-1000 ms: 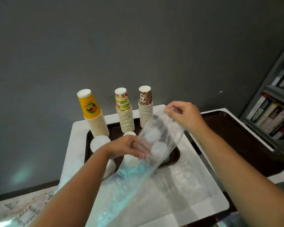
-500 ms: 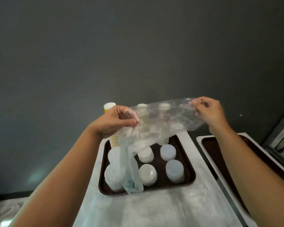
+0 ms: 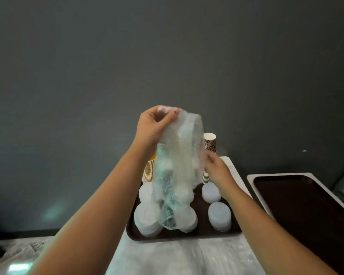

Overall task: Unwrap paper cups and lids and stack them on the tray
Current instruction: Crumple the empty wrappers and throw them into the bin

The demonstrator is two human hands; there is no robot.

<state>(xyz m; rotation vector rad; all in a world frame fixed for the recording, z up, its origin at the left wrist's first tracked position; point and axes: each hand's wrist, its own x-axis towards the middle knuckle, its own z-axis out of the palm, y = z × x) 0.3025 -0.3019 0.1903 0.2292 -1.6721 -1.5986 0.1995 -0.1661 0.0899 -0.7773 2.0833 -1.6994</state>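
Head view – leopard-print cup stack [image 3: 210, 142] – lettering unreadable.

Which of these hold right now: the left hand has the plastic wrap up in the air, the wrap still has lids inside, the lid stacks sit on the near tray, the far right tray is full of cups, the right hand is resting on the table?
1. The left hand holds the plastic wrap raised above the tray. True.
2. The wrap holds a stack of lids. False: it hangs limp and looks empty.
3. White lid stacks stand on the near tray. True.
4. The right-side tray is full of cups. False: its visible part shows none.
5. The right hand rests flat on the table. False: it is raised, at the wrap's side.
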